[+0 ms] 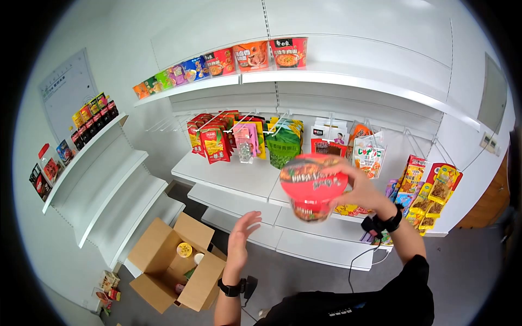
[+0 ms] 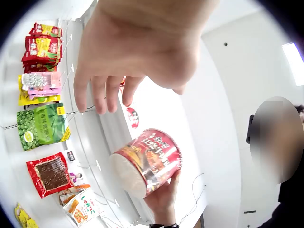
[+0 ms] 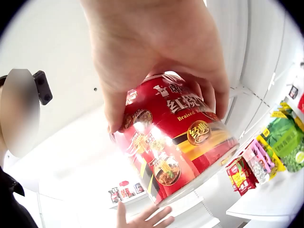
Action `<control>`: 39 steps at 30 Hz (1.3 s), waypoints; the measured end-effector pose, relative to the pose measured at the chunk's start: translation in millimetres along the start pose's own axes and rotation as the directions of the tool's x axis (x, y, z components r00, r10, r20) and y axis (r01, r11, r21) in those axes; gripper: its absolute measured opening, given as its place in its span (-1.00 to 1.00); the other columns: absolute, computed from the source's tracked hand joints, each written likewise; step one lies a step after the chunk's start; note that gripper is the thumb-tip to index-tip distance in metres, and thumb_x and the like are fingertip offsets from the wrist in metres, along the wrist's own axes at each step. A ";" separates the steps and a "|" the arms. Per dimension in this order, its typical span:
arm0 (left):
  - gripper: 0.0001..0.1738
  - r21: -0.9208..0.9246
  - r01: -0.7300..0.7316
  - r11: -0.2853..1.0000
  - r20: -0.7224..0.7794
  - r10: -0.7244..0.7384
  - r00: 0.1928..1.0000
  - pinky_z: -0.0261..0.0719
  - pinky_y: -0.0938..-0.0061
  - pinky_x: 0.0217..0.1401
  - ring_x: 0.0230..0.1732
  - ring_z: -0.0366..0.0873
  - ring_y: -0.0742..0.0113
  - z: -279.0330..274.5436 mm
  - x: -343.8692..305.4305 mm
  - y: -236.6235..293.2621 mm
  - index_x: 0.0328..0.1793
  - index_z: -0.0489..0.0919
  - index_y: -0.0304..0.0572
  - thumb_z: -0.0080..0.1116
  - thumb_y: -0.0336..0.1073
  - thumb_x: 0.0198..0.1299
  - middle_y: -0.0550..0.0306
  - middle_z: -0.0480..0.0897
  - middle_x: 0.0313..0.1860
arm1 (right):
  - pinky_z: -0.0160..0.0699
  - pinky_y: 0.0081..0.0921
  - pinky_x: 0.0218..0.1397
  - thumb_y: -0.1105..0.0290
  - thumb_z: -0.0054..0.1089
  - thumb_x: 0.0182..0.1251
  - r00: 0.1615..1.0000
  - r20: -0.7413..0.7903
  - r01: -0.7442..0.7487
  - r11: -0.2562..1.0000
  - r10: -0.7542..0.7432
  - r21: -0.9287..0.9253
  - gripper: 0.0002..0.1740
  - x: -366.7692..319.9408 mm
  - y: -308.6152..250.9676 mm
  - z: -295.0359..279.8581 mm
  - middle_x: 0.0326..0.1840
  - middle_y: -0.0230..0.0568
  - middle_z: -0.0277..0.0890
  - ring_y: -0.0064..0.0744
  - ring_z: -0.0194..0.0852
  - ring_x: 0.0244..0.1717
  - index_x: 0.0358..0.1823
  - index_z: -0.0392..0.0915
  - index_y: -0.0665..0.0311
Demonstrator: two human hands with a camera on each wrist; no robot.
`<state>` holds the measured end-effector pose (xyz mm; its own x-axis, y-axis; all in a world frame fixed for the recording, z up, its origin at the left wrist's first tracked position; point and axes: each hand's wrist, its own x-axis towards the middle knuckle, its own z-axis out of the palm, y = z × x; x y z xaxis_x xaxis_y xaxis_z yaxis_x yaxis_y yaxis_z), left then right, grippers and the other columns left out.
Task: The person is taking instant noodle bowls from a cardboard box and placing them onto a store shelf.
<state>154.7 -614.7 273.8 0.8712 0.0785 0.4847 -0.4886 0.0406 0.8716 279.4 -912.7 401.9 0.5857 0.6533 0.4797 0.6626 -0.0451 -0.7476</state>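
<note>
My right hand [image 1: 363, 187] grips a red tub of instant noodles [image 1: 311, 190] by its lid end, holding it tilted in front of the hanging snacks. In the right wrist view, thumb and fingers spread round the tub [image 3: 183, 135], whose printed side shows noodle pictures. The left wrist view shows the tub's pale base [image 2: 129, 176] facing the shelves. My left hand [image 1: 239, 242] is raised to the left of the tub, apart from it, with relaxed fingers and nothing held.
Noodle tubs [image 1: 251, 56] and small bags line the upper shelf [image 1: 348, 81]. Below hang snack bags, including a green one [image 1: 284, 144], on hooks. An open cardboard box [image 1: 202, 280] with a few items stands on the floor. Bottles [image 1: 98, 120] top the left-hand shelves.
</note>
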 end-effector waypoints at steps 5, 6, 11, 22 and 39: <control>-0.10 0.065 -0.089 0.994 -0.162 0.099 0.982 0.36 0.17 0.28 0.22 0.43 0.12 -0.2 -6.7 23.4 0.28 0.37 -0.30 -0.22 0.43 0.23 -0.10 0.47 0.20 | 0.23 -0.32 0.39 0.37 0.62 -0.22 0.992 -0.077 0.088 0.983 -0.102 -0.162 -0.26 16.1 -21.9 -18.0 0.35 -0.08 0.17 -0.19 0.18 0.38 0.12 0.49 0.17; -0.11 0.064 -0.104 0.993 -0.179 0.114 0.977 0.37 0.19 0.26 0.20 0.44 0.13 -0.2 -8.3 25.8 0.27 0.38 -0.30 -0.19 0.43 0.22 -0.09 0.48 0.18 | 0.23 -0.33 0.38 0.37 0.62 -0.22 0.986 -0.078 0.126 0.971 -0.145 -0.200 -0.26 19.4 -25.2 -21.8 0.36 -0.07 0.17 -0.18 0.19 0.38 0.11 0.50 0.17; -0.14 0.073 -0.149 0.986 -0.204 0.161 0.966 0.39 0.22 0.23 0.17 0.46 0.15 -2.4 -12.3 33.6 0.27 0.38 -0.29 -0.15 0.40 0.23 -0.08 0.49 0.16 | 0.18 -0.32 0.40 0.31 0.62 -0.24 0.972 -0.108 0.155 0.917 -0.208 -0.368 -0.26 29.4 -39.5 -37.7 0.39 -0.01 0.15 -0.09 0.14 0.42 0.11 0.51 0.17; -0.24 0.134 -0.214 0.968 -0.241 0.241 0.940 0.40 0.25 0.21 0.13 0.48 0.19 -0.3 -6.7 46.0 0.24 0.41 -0.29 -0.05 0.29 0.26 -0.06 0.50 0.15 | 0.35 -0.42 0.28 0.26 0.53 -0.07 0.930 -0.260 0.165 0.929 -0.258 -0.332 -0.36 88.4 -66.3 -98.2 0.27 -0.19 0.29 -0.32 0.34 0.22 0.09 0.49 0.25; -0.34 0.068 -0.178 0.982 -0.311 0.191 0.931 0.41 0.30 0.22 0.13 0.48 0.20 -1.7 -15.5 34.0 0.27 0.37 -0.36 0.18 0.00 0.21 -0.09 0.49 0.17 | 0.47 -0.46 0.06 -0.18 0.38 0.01 0.856 -0.498 -0.072 0.921 -0.140 -0.384 -0.19 191.9 -61.9 -182.2 -0.03 -0.13 0.51 -0.37 0.50 -0.01 0.11 0.45 0.32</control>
<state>124.5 -612.9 295.8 0.7027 0.3909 0.5945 -0.6316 -0.0420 0.7742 435.8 -922.3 623.9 0.6406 0.1889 0.7442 0.7468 -0.3785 -0.5468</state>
